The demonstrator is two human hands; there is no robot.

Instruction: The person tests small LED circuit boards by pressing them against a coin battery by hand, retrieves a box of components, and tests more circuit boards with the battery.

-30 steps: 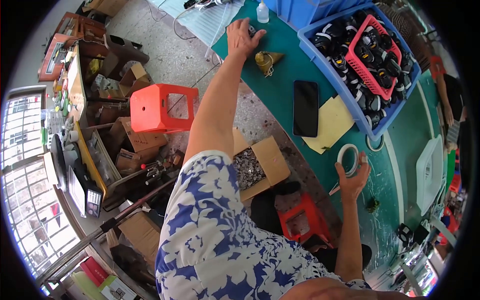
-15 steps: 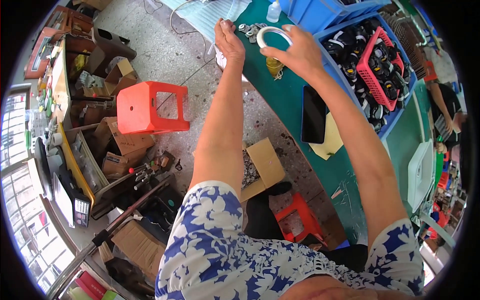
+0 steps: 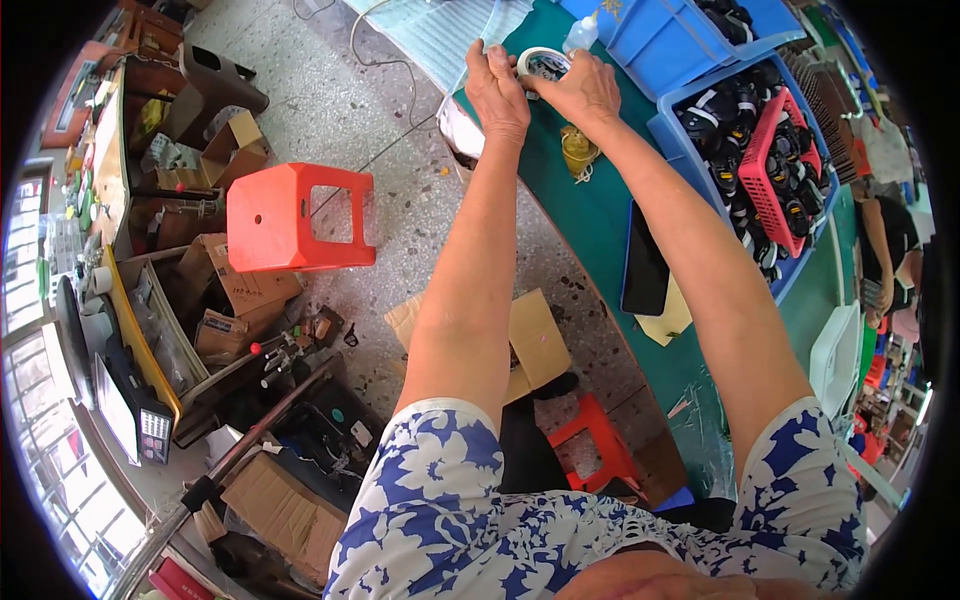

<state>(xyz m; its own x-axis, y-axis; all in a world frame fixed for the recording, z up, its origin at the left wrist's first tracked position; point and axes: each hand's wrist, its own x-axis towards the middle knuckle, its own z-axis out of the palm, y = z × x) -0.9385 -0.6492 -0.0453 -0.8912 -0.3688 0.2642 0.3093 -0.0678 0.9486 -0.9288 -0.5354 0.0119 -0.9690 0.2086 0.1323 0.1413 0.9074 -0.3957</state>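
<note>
At the far end of the bench, my right hand (image 3: pixel 588 92) is closed on a white ring (image 3: pixel 524 62) that looks like a roll of tape. Grey metal parts (image 3: pixel 548 68) show through its opening. Close against the ring's left side is my left hand (image 3: pixel 497 95), raised with its fingers bent together; what they hold, if anything, is hidden. A clear squeeze bottle (image 3: pixel 580 36) stands just beyond my right hand. Nearer me sits a small yellow-brown container (image 3: pixel 577 152) with a pale loop of cord.
On the green bench (image 3: pixel 560 215) lie a dark phone (image 3: pixel 645 265) and yellow paper (image 3: pixel 668 318). To the right, a blue bin (image 3: pixel 662 125) holds black parts and a pink basket (image 3: pixel 765 180). Red stool (image 3: pixel 270 215), open carton (image 3: pixel 540 335) at left and below. Another person (image 3: pixel 880 250) is far right.
My right hand has brought the white ring leftward over the metal parts, up to my left hand. The whole view has shifted slightly; my left hand keeps about its place over the bench.
</note>
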